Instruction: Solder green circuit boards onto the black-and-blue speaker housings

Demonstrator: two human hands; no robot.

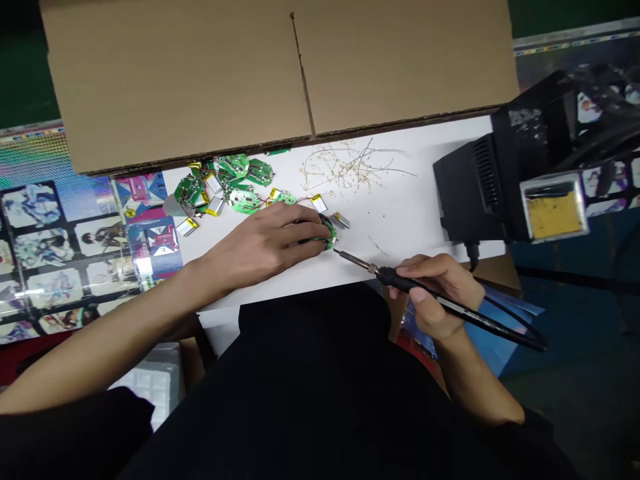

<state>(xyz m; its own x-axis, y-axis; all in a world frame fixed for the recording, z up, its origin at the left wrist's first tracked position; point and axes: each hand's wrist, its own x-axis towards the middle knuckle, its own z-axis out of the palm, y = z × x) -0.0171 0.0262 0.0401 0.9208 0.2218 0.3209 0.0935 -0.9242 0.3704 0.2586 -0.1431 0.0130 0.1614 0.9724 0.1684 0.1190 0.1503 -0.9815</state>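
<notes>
My left hand (263,243) pinches a small round green circuit board (329,237) against the white work surface, and its fingers cover most of the board. My right hand (440,293) grips a black soldering iron (400,280). The iron's metal tip (350,260) points left, and it stops just short of the board. Behind my left hand lie several more green circuit boards (233,177) with red wires. Several small silver pouch batteries (317,203) lie among and beside them.
A large cardboard box (200,73) overhangs the far side of the white surface (400,227). Wire scraps and debris (350,167) lie near it. A black soldering station (475,187) and a yellow sponge tray (553,213) stand at right. Printed sheets (60,253) lie at left.
</notes>
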